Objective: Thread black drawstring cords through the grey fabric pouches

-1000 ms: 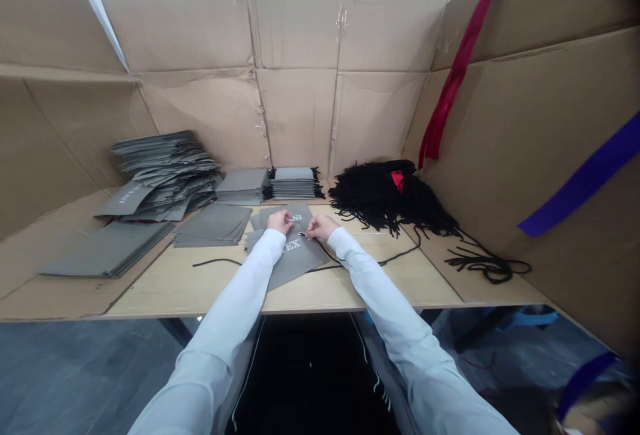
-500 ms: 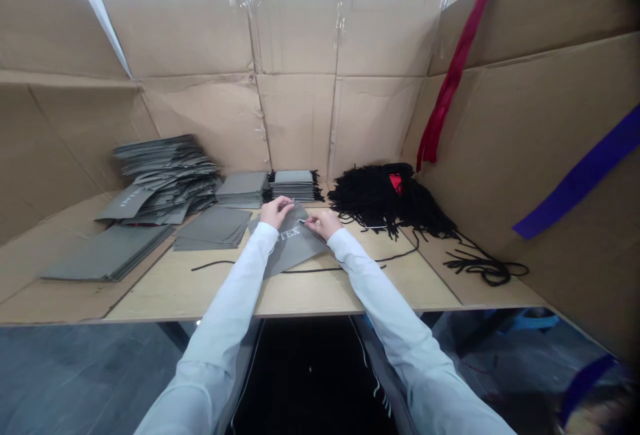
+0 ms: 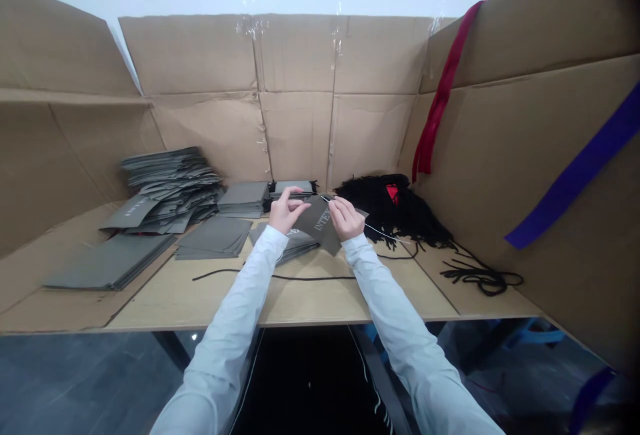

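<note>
In the head view my right hand [image 3: 346, 218] is closed around a thin white rod [image 3: 385, 231], whose tip shows past the fingertips on the left. A flat grey bag [image 3: 320, 221] with white "INTEX" lettering hangs tilted at those same fingers, lifted off the table. My left hand [image 3: 288, 211] is beside the bag's left edge, thumb and forefinger apart in a C shape. Below it more flat grey bags [image 3: 300, 247] lie on the table. A black cord [image 3: 310, 279] stretches across the table nearer to me.
Tall and low stacks of grey bags [image 3: 175, 175] fill the left side. At the back sits a small stack with black cords [image 3: 294, 188]. To the right lies a heap of black cords [image 3: 415, 211]. Cardboard walls [image 3: 295, 55] surround the table, with red [image 3: 445, 101] and blue straps [image 3: 575, 175].
A bag has risen off the table at my right hand, turned so its lettering slants. My left hand has opened its pinch. The white rod now extends right from my right hand. The view tilted up.
</note>
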Available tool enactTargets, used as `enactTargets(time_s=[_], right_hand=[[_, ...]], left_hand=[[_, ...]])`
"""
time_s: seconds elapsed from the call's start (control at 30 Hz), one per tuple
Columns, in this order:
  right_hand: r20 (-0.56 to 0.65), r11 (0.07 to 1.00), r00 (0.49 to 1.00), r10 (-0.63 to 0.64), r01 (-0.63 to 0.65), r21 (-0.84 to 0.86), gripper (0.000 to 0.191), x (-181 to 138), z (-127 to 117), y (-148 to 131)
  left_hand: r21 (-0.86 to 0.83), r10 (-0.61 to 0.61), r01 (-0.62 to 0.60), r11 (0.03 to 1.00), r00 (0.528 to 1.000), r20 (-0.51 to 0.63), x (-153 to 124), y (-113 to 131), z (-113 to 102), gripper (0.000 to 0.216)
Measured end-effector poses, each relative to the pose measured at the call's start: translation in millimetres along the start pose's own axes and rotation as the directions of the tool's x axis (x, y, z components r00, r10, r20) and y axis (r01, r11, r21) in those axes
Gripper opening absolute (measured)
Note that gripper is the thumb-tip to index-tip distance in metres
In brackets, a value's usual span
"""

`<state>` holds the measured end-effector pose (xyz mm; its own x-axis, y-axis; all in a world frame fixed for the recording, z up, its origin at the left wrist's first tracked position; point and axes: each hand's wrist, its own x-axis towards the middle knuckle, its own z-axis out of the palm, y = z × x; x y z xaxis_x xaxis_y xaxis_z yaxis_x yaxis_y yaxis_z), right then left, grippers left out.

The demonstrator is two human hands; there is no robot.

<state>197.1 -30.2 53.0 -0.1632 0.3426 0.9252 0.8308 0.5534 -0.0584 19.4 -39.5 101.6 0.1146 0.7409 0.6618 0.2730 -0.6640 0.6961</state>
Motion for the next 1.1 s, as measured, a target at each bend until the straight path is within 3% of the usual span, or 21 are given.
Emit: enactTargets(time_s=[0.13,0.33,0.6,0.87,0.97,1.1], right_hand=[[-0.015,0.999,0.999,0.029,-0.029,0.032,0.029,3,-3,-3],[-0.040,0.999,0.999,-0.025,0.027,0.037,0.025,2,4,-8],[0.001,0.995,0.995,-0.098,0.098,0.009,0.021,-3,12,-20],[0.066,0.975,0.997,-0.045,0.030,0.218,0.018,-11,18,-24],[0.125,0.969,0.992,-0.031,0.000,0.246,0.019,-14,13,-23],[0.305,0.985,0.951,-0.050,-0.004,0.174,0.023,-16,7,-29]], left_hand=[[0.013,-0.021,0.021,1.000,1.000,-0.001,-1,-1,2,0.045],[0.096,-0.023,0.029,0.995,0.998,-0.067,-6,-5,4,0.041],[0.354,0.101,-0.054,0.934,0.988,-0.117,-15,-37,6,0.024],[0.313,0.015,0.021,0.950,0.994,-0.113,-21,-54,-4,0.029],[0.288,-0.015,0.046,0.957,0.994,-0.108,-22,-60,-6,0.031],[0.323,-0.004,0.023,0.946,0.998,-0.062,-24,-65,-2,0.029]])
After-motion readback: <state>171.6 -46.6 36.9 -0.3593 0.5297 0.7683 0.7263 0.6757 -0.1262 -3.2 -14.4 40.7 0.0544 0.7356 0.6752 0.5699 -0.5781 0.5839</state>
